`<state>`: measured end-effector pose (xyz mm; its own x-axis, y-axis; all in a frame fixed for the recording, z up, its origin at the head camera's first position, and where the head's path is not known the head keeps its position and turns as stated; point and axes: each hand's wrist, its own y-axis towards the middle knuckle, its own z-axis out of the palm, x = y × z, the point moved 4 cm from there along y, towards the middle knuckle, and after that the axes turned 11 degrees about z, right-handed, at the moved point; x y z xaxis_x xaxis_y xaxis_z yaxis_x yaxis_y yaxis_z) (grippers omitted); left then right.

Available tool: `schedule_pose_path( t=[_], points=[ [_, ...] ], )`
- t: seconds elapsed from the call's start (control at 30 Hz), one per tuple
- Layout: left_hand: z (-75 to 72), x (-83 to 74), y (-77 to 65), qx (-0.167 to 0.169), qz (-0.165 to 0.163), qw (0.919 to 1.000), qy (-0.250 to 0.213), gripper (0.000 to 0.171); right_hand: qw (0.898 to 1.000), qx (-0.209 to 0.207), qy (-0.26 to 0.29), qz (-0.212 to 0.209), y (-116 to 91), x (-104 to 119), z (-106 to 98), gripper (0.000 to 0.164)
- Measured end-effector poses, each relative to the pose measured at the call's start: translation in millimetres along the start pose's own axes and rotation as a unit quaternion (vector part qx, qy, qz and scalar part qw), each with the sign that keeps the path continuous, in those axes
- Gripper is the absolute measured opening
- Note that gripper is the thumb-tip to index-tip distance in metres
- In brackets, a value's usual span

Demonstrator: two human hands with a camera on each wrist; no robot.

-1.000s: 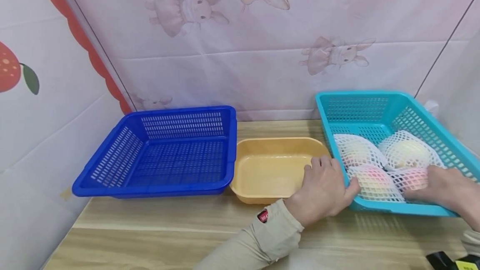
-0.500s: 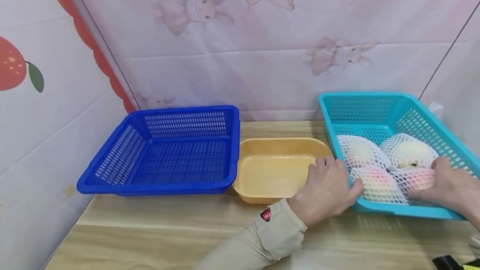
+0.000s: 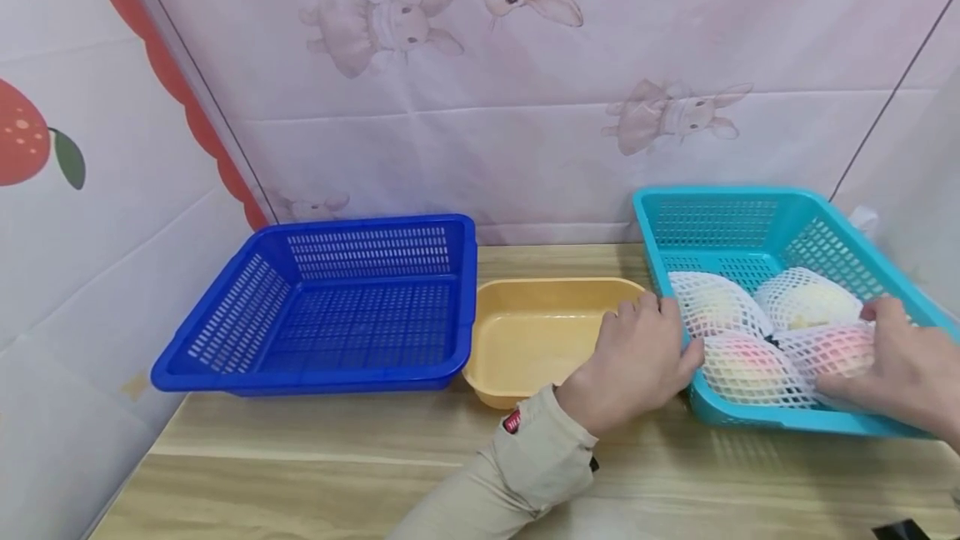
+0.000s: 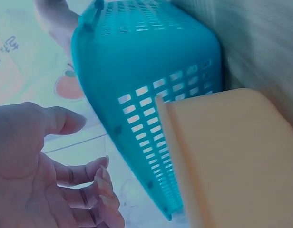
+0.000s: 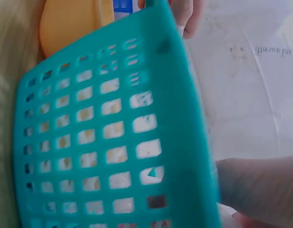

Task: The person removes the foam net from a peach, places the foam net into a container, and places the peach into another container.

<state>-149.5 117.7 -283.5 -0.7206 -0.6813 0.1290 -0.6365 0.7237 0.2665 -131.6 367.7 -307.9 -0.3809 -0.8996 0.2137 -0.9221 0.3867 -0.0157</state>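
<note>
In the head view, several round yellow-pink fruits, each in a white foam net, sit at the near end of a teal basket. My right hand reaches over the basket's right side and grips the netted fruit at the near right, thumb and fingers around it. The basket wall hides most of this hand in the right wrist view. My left hand hovers by the basket's left rim, above the yellow tub. The left wrist view shows its fingers loosely bent, holding nothing, apart from the rim.
A blue basket stands left of the yellow tub, with nothing inside. All three containers rest on a wood-grain table against a rabbit-print wall covering. A black object shows at the lower right edge.
My left hand has let go of the basket's left rim and shifted slightly left and up. The gripped fruit has risen a little with my right hand.
</note>
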Motion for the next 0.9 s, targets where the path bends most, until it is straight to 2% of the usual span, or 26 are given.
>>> schedule_pose_path(
  t=[0.1, 0.2, 0.27, 0.43, 0.63, 0.9],
  points=[
    [-4.7, 2.0, -2.9, -0.024, 0.015, 0.9996, 0.007, 0.034, 1.0, -0.014, 0.005, -0.016, -6.2, 6.4, -7.6, 0.101],
    [-7.2, 4.5, -6.3, -0.032, 0.022, 0.9993, -0.004, 0.031, 0.999, -0.023, 0.01, -0.027, -11.9, 12.0, -12.9, 0.103],
    [-8.2, 6.5, -8.8, -0.027, 0.021, 0.9993, -0.014, 0.029, 0.999, -0.034, 0.012, -0.033, -15.9, 15.8, -16.9, 0.105],
    [-8.1, 12.3, -13.8, 0.01, 0.007, 0.9993, -0.035, 0.033, 0.997, -0.069, 0.013, -0.041, -23.5, 23.0, -26.5, 0.108],
    [-11.0, 23.0, -21.9, -0.009, 0.011, 0.9989, -0.044, 0.032, 0.991, -0.113, 0.034, -0.067, -33.7, 38.6, -39.1, 0.109],
    [-20.0, 41.9, -39.3, 0.007, -0.012, 0.9951, -0.098, 0.036, 0.98, -0.152, 0.079, -0.104, -39.0, 51.7, -51.5, 0.111]
  ],
)
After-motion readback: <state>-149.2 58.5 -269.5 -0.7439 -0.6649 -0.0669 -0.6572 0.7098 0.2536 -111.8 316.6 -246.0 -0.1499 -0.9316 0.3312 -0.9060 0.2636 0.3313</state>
